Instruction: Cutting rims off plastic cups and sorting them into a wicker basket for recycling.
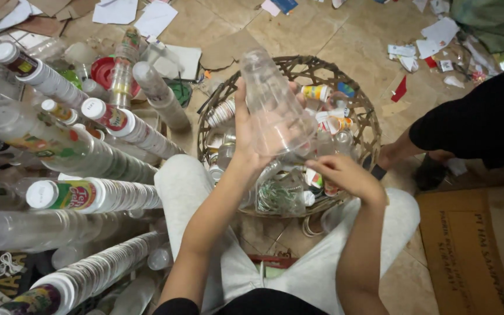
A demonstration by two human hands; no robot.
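My left hand [245,131] grips a stack of clear plastic cups [274,105], held tilted above a woven basket [357,96]. The stack's closed end points away from me. My right hand [342,174] is at the stack's open lower end, fingers bent around its rim; whether it holds a separate cup I cannot tell. The basket is filled with loose plastic cups, some printed, some clear. It sits on the floor between my knees, which are in light grey trousers.
Long nested stacks of used plastic cups [103,195] lie piled at my left. Torn paper and cardboard scraps litter the tiled floor [322,35]. Another person in black [485,116] sits at the right, beside a flat cardboard box [473,245].
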